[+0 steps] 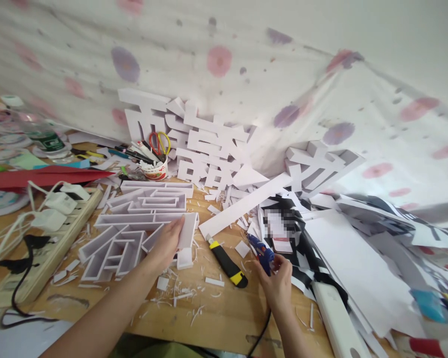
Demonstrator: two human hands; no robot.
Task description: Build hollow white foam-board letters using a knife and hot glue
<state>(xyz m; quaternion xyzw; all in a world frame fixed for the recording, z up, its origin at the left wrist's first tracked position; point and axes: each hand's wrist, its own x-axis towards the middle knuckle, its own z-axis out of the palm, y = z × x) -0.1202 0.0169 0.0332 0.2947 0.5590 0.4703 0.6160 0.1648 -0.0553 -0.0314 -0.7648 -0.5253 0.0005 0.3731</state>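
Note:
My left hand (168, 243) pinches a white foam-board strip (188, 231) at the right side of a hollow white character (112, 253) made of upright strips. That character lies on the wooden table, its open channels facing up. In my right hand (277, 282) is a blue glue gun (260, 250), its nozzle pointing away from me and to the left; a black cord hangs below it. Between my hands lies a black and yellow utility knife (227, 263). A long white strip (246, 201) stretches diagonally beyond the knife.
Finished white characters (212, 144) lean against the flowered curtain. A cup (157, 169) holds scissors and pens. At the left stands a power strip (59, 243) with chargers, near a plastic bottle (45, 134). White sheets (351, 258) pile up on the right. Foam scraps litter the table (224, 318).

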